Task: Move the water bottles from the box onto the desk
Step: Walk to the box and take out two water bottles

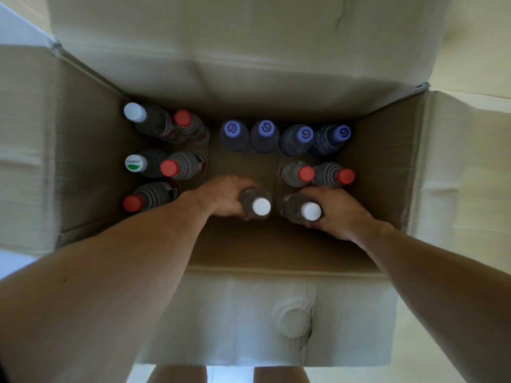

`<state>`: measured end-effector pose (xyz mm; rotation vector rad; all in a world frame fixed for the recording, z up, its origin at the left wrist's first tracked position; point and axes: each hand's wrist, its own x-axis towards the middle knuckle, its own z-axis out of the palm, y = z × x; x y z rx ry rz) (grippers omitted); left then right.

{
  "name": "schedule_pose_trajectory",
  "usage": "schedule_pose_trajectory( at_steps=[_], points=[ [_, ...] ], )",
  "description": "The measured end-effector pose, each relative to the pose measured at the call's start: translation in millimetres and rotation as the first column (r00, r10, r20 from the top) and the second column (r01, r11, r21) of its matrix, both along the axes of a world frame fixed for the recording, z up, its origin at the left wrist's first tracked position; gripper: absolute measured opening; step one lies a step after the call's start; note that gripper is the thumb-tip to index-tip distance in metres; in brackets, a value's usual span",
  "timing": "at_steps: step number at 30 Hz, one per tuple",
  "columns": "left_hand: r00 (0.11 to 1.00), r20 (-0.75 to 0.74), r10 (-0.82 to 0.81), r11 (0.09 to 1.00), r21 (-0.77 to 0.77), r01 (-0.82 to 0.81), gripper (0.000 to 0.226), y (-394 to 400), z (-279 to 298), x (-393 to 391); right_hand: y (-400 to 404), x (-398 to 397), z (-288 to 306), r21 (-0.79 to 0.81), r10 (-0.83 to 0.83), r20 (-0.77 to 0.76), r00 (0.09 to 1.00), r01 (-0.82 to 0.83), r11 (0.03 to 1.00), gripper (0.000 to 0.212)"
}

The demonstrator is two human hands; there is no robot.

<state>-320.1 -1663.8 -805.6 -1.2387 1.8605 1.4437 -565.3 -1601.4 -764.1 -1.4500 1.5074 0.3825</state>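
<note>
Cardboard box [91,150], flaps open, corrugated brown walls. Contents: 13 clear plastic water bottles, upright, long axes vertical, caps toward the camera. 2 white-capped bottles in the near row: left hand [224,197] wraps one bottle [258,204] from its left; right hand [337,211] wraps the other [301,208] from its right. Bench not in view; lift runs straight up.

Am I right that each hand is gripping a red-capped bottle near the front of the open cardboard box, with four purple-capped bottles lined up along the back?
Not quite: the caps are white, not red. The head view shows the left hand gripping a white-capped bottle and the right hand gripping another white-capped bottle, near the front of the open cardboard box. The four purple-capped bottles do line the back.
</note>
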Motion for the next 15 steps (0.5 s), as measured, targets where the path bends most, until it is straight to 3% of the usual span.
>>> schedule_pose_trajectory(
  at_steps=[3, 7, 12, 15],
  points=[
    [0.995, -0.019, 0.099, 0.995, 0.004, -0.099, 0.070, -10.0, 23.6, 14.3, -5.2, -5.1, 25.2, 0.002, -0.123, 0.116, 0.986, 0.124, 0.992, 0.052],
    [0.955, -0.086, 0.283, 0.958, 0.066, -0.278, 0.050, -32.0, 60.1, 26.3, -17.0, -8.5, 52.5, 0.058, -0.346, 0.209, 0.915, 0.341, 0.938, 0.053],
    [0.833, -0.158, 0.529, 0.830, 0.299, -0.471, 0.053, -53.1, 111.6, 33.0, -34.1, -1.3, 89.1, 0.332, -0.665, 0.426, 0.613, 0.578, 0.746, 0.038],
    [0.777, -0.172, 0.606, 0.774, 0.354, -0.525, 0.061, -59.7, 141.2, 31.9, -45.5, 5.8, 113.7, 0.443, -0.743, 0.432, 0.511, 0.597, 0.669, 0.043]
  ],
)
